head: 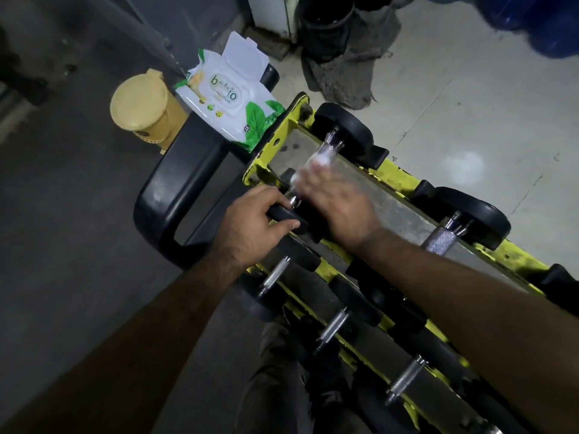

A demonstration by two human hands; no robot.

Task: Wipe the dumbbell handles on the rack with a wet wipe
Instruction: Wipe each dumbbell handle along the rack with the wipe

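A yellow dumbbell rack (275, 137) runs from the centre down to the lower right, with several black dumbbells on two tiers. On the first upper dumbbell, my right hand (335, 205) presses a white wet wipe (319, 161) around the knurled steel handle (327, 148); the hand and wipe are motion-blurred. The near black end of that same dumbbell (283, 214) is gripped by my left hand (253, 223). Another upper dumbbell handle (438, 241) lies bare to the right. Lower-tier handles (277, 272) (333, 325) (405, 377) show below my arms.
An open pack of wet wipes (225, 98) rests on a black padded bench frame (175, 189) left of the rack. A yellow lidded bin (141, 108) stands beside it. Grey cloth and a black container (326, 29) lie on the pale floor behind.
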